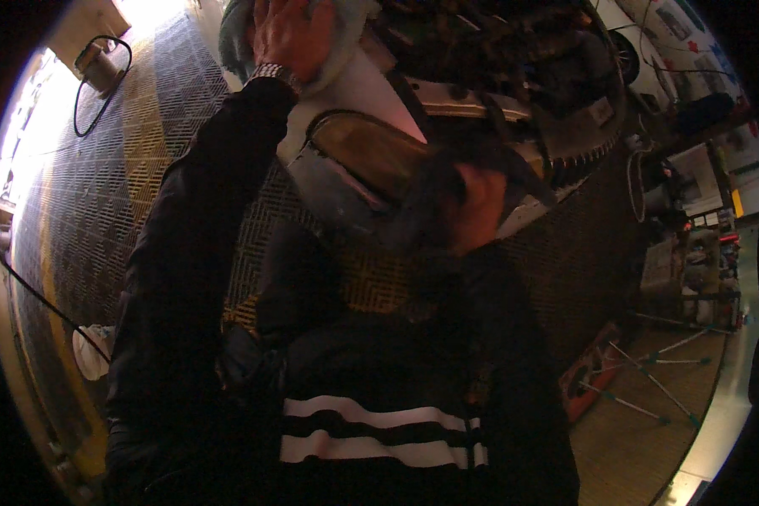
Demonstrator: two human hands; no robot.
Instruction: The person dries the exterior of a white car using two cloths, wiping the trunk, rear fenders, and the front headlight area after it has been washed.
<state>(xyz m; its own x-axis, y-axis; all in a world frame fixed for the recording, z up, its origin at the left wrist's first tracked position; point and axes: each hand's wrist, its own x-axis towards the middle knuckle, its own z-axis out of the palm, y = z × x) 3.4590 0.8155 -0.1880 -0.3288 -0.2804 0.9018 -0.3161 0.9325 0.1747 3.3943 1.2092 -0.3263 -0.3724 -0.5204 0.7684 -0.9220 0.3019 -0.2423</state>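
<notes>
My left hand point(294, 38), with a metal watch band at the wrist, lies flat on a pale greenish cloth point(348, 38) on a car's light fender point(341, 92). My right hand point(479, 205) is blurred and holds a dark cloth point(427, 196) against the front of the car, beside the headlight. The headlight point(367, 148) has a yellowed, dull lens and sits between my two hands. Behind it the engine bay point(481, 57) is open to view, with a metal crossmember point(468, 104) along its front edge.
Grid floor tiles point(171, 76) with a yellow band surround the car. A container with a black cable loop point(101, 73) stands at upper left, and a white bag point(93, 351) lies below. Shelves with supplies point(702, 253) are at right, near a folding rack point(651, 373) and a red box point(591, 373).
</notes>
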